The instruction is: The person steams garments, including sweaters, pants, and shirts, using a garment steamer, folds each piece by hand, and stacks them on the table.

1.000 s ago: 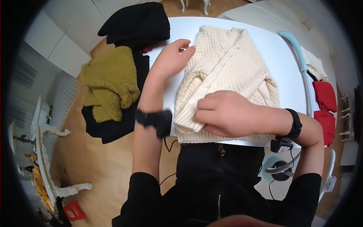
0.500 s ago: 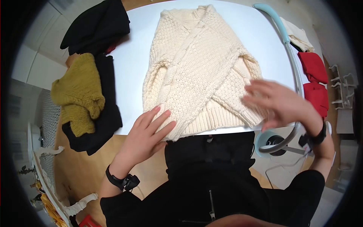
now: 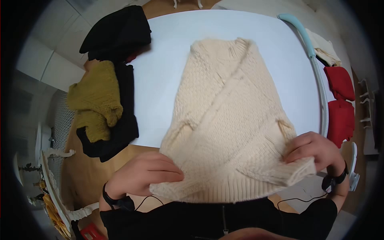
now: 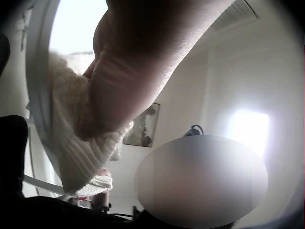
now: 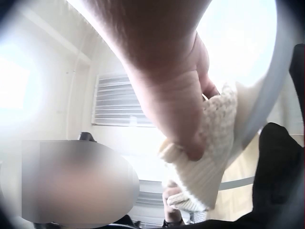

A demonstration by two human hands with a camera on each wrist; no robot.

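A cream knitted sweater (image 3: 224, 116) lies front up on the white board, its sleeves folded across the body and its ribbed hem hanging past the near edge. My left hand (image 3: 148, 174) grips the lower left side of it, fingers curled over the knit. At the lower right, my right hand (image 3: 314, 150) grips the other side, close to a cuff. The left wrist view has the left thumb against the sweater's ribbing (image 4: 86, 167). In the right wrist view the right thumb presses on the cream knit (image 5: 214, 124), below the board's rim.
An olive knit garment (image 3: 96, 96) lies on folded black clothes (image 3: 128, 116) at the left, with a black pile (image 3: 118, 32) behind. A pale blue and grey rail (image 3: 314, 60) runs along the board's right side. Folded red garments (image 3: 340, 120) sit beyond it.
First the right hand held a sleeve across the front; then both hands were spread near the hem. Now both grip the lower sides, and the sweater has moved toward the body, over the edge.
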